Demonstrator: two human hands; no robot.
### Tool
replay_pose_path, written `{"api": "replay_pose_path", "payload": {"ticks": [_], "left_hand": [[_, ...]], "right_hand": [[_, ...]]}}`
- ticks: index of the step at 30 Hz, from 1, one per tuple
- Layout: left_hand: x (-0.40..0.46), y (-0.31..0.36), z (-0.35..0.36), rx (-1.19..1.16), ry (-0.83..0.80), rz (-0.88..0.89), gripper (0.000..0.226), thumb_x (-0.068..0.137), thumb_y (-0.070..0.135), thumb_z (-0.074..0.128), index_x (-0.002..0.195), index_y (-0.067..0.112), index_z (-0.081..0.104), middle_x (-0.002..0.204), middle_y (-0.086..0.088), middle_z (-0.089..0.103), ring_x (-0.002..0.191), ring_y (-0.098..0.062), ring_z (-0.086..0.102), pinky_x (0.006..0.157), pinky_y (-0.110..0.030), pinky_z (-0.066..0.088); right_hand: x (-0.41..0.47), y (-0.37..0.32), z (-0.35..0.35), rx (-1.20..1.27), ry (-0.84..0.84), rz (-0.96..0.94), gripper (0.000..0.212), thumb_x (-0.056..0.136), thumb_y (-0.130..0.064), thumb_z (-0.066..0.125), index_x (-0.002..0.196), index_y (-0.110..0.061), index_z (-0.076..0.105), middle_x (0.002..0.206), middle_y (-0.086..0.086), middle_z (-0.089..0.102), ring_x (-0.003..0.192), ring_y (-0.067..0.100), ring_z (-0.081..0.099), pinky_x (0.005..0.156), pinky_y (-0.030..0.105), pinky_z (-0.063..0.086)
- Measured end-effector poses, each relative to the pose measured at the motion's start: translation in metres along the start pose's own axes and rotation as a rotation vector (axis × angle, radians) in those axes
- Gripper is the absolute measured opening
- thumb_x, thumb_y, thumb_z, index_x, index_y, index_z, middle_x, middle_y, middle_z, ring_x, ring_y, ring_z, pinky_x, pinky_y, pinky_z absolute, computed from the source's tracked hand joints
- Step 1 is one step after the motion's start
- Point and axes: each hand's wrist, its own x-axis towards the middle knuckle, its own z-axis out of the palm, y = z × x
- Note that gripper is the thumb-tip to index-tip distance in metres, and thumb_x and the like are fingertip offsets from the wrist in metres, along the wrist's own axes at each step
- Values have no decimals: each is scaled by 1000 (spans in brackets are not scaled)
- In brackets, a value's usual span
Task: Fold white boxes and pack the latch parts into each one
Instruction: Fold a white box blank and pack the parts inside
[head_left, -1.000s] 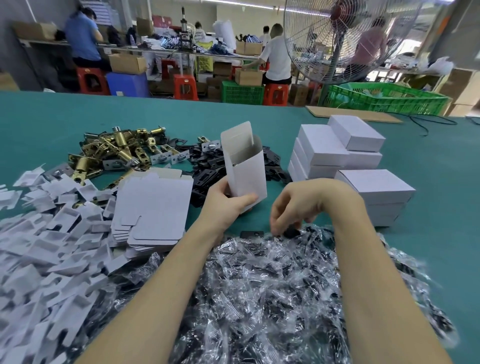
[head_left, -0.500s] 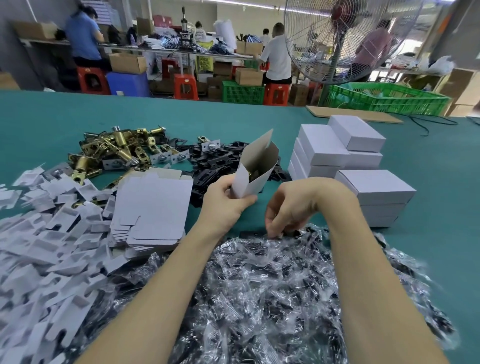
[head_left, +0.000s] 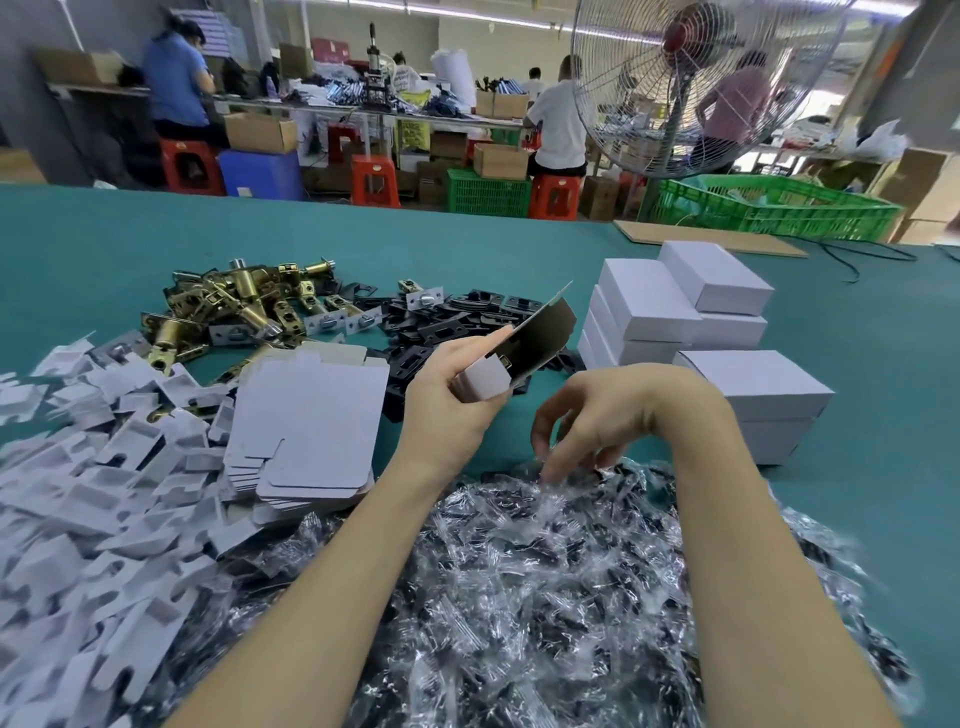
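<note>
Left hand (head_left: 447, 410) grips the tilted box (head_left: 519, 353) at its closed end; thin card, light, crushable. Right hand (head_left: 597, 415), fingers curled, picks at slippery bagged parts (head_left: 545, 597); hold unclear.

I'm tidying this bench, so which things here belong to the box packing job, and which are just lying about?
Job: open box in left hand; flat blanks; brass latches; black plates; bagged parts; finished boxes.
Lying about: cardboard sheet; fan; green crate.
</note>
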Motion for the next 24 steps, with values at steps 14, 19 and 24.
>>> {"api": "replay_pose_path", "payload": {"ticks": [14, 19, 24], "left_hand": [[-1, 2, 0, 83, -56, -82, 18, 83, -4, 78, 95, -6, 65, 87, 16, 52, 77, 1, 53, 70, -6, 39], [-3, 5, 1, 56, -77, -149, 27, 83, 0, 80, 99, 17, 66, 98, 9, 61, 83, 0, 56, 72, -7, 40], [-1, 4, 0, 46, -60, -215, 36, 83, 2, 81, 117, 2, 68, 108, -4, 66, 92, -15, 58, 80, -19, 44]], "right_hand": [[-72, -4, -30, 370, 592, -448, 15, 80, -6, 83, 89, -6, 70, 85, 8, 78, 74, 22, 75, 67, 24, 61], [-60, -23, -24, 102, 820, -399, 12, 80, -19, 86, 76, -28, 79, 69, -22, 71, 72, 4, 72, 58, 9, 47], [-36, -37, -15, -83, 934, -246, 12, 81, -23, 82, 82, -34, 82, 78, -11, 72, 67, 10, 63, 55, 23, 45]]}}
